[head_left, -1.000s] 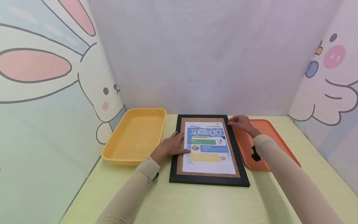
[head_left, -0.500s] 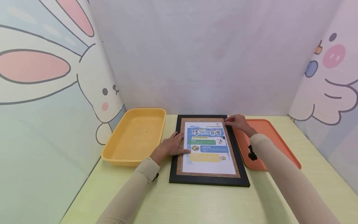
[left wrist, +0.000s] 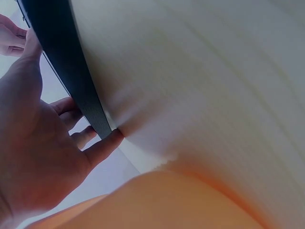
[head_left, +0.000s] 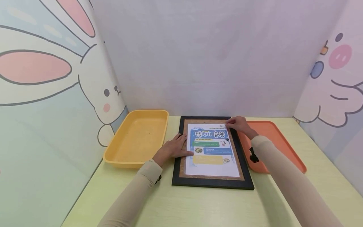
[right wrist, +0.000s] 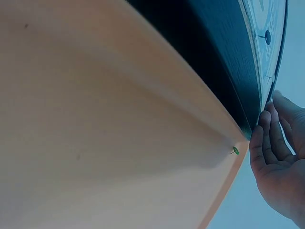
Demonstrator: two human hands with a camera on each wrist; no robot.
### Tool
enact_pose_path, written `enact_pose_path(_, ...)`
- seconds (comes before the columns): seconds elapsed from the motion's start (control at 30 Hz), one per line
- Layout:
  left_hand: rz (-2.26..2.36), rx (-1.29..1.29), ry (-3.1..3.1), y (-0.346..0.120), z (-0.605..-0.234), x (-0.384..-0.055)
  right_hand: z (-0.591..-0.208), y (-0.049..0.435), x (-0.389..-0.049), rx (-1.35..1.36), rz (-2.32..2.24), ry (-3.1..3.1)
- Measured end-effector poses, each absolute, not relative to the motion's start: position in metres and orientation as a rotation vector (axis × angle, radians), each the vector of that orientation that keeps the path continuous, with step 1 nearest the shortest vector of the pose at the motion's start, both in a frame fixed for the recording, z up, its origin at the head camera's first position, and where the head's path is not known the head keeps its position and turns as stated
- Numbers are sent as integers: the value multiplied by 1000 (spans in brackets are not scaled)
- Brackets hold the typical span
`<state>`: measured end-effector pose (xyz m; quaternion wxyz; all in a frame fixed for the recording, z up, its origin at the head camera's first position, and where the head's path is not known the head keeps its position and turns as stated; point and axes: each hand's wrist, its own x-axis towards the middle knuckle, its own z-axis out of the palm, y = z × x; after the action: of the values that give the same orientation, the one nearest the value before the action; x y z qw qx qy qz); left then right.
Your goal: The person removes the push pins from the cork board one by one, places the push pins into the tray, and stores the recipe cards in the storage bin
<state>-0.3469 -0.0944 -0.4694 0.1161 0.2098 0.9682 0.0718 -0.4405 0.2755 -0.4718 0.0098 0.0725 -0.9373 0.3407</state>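
Observation:
A sheet of paper [head_left: 211, 170] printed in blue, green and yellow lies on a cork board with a black frame [head_left: 210, 182]. A black thumbtack [right wrist: 268, 37] sits at the sheet's right edge, and a small white spot, perhaps another tack, shows near its top right corner. My left hand [head_left: 173, 147] rests across the frame's left side, thumb on the paper; in the left wrist view its fingers [left wrist: 107, 144] spread over the frame's edge. At the board's upper right corner, my right hand [head_left: 240, 124] has its fingertips beside the sheet's corner. I see nothing between its fingers.
To the left stands a yellow tray [head_left: 124, 162]. An orange tray [head_left: 279, 142] lies against the frame's right side, with a green thumbtack [right wrist: 235, 150] in its corner. A wall rises behind the table [head_left: 187, 205].
My right hand has moved left, from the frame's outer right edge to the paper's top right corner. My left hand stays where it was.

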Motion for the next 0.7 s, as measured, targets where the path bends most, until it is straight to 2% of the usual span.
enact_pose_path(0.7,197,610,2854,-94,-471,-347,-481,263,-447,231,1006,-2961)
